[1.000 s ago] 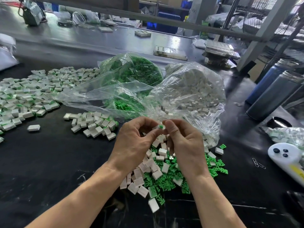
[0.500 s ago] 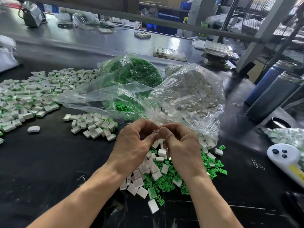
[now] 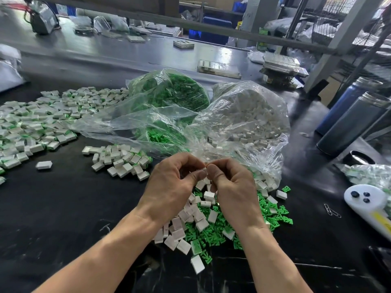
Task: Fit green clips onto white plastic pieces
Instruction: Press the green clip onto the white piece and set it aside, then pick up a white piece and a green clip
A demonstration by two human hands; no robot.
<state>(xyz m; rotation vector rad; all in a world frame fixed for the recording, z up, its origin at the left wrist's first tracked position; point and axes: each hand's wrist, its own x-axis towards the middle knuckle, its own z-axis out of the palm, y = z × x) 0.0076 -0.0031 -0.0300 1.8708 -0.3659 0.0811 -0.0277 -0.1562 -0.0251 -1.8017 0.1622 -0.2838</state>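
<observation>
A black worktable [image 3: 53, 208] fronts a glossy grey bench [image 3: 118, 53] beneath grey steel framing [image 3: 211, 26].

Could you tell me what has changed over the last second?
The left hand and right hand have drawn together, until thumbs and fingertips meet around a white piece. The green clip seen between them earlier is now hidden. Both keep their grip. The bags and loose piles lie unchanged.

Bright daylight from the back right, glare streaks on the glossy far table [image 3: 131, 53] and the clear bags [image 3: 243, 115]. Dark mat [image 3: 53, 208] in front, soft shadows. Wide-angle bending at edges; background slightly blurred.
</observation>
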